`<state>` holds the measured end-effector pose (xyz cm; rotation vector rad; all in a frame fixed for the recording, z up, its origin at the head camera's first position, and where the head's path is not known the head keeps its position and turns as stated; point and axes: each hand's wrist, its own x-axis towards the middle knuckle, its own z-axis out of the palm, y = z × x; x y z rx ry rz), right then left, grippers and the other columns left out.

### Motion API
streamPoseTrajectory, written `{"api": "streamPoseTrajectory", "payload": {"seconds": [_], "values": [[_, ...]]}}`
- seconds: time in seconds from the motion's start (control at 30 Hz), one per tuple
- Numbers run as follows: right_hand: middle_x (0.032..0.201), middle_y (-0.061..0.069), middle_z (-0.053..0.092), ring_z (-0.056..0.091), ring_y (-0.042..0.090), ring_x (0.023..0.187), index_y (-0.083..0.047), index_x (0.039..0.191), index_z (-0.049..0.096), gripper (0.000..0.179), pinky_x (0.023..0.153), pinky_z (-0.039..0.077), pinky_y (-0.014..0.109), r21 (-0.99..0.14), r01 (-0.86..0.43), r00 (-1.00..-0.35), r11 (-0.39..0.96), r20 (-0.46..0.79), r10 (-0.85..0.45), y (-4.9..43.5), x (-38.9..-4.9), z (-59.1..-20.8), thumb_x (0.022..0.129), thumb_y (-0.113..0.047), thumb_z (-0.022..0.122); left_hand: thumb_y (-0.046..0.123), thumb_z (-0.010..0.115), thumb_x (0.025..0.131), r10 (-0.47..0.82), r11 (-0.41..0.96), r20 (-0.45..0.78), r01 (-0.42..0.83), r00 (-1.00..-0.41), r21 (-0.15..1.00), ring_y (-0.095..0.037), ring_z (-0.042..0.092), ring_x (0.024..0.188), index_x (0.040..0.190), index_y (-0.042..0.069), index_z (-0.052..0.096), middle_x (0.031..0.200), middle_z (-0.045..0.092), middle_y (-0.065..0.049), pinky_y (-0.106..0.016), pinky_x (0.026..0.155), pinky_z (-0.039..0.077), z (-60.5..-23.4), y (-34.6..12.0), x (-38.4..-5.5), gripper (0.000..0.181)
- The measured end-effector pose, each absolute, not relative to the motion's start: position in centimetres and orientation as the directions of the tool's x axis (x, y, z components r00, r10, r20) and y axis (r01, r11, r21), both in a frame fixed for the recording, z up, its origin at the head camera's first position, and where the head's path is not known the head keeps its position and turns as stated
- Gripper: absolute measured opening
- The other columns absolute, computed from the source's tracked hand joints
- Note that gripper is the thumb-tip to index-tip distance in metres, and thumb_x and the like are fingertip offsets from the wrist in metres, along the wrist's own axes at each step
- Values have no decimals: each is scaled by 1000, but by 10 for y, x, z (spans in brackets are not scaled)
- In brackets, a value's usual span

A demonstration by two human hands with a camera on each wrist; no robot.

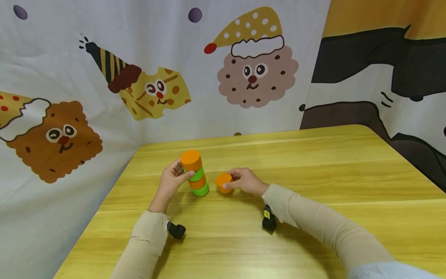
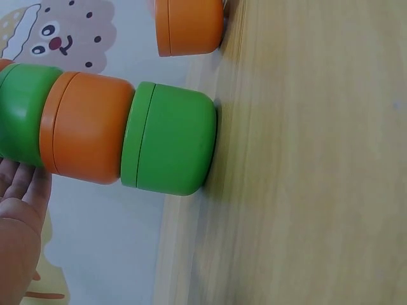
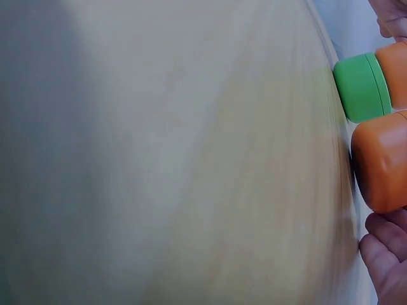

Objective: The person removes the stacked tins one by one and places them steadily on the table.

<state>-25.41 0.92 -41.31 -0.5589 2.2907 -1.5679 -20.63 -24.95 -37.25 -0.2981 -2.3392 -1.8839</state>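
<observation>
Four-high would be a count; instead, a stack of several round lidded jars stands upright, green and orange by turns. From the table up come a green jar [image 1: 201, 190], an orange jar [image 2: 92, 127], an upper green jar [image 2: 25, 117] and a top orange jar [image 1: 191, 160]. My left hand [image 1: 170, 182] holds the stack at the upper green jar, thumb on the near side, fingers behind. To the right, my right hand [image 1: 248, 181] grips a separate orange jar [image 1: 223, 179] between thumb and fingers. Whether that jar touches the table I cannot tell.
The wood-grain table [image 1: 216, 248] meets a pale cloth backdrop [image 1: 202, 97] with cartoon biscuit and cheese prints. Small black devices sit at the left wrist [image 1: 176, 230] and the right wrist [image 1: 269, 221].
</observation>
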Motion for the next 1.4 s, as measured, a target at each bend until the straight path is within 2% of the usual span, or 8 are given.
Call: {"api": "streamPoseTrajectory", "payload": {"seconds": [0.33,0.6,1.07,1.4], "values": [[102,7,66,61,15,90,-1,118,59,50,80,53,27,-934,-144,-866,326,-41,-498,14,-252,-409,74,-15,78,14,69,84,83,184,243,254,-966,949,-8,57,108,132,6,49,117,60,4,-21,93,46,-373,-248,-206,53],[103,6,67,62,15,89,-1,114,60,50,82,52,29,-917,-157,-869,366,-48,-492,15,-253,-405,71,-16,81,14,70,83,82,167,259,270,-962,948,-9,57,107,130,6,50,114,62,8,-22,91,47,-373,-248,-205,51],[101,8,67,62,15,89,0,113,59,51,83,52,30,-918,-118,-872,379,-87,-482,18,-253,-406,69,-13,82,16,70,83,72,177,237,246,-969,953,-8,56,108,132,6,49,117,60,6,-21,92,46,-372,-247,-204,54],[108,9,65,61,17,94,0,118,57,58,87,50,32,-912,-104,-876,396,-104,-470,18,-255,-406,69,-15,82,16,70,83,66,181,237,246,-969,952,-8,56,108,131,6,50,117,61,4,-21,93,46,-372,-246,-204,53]]}}
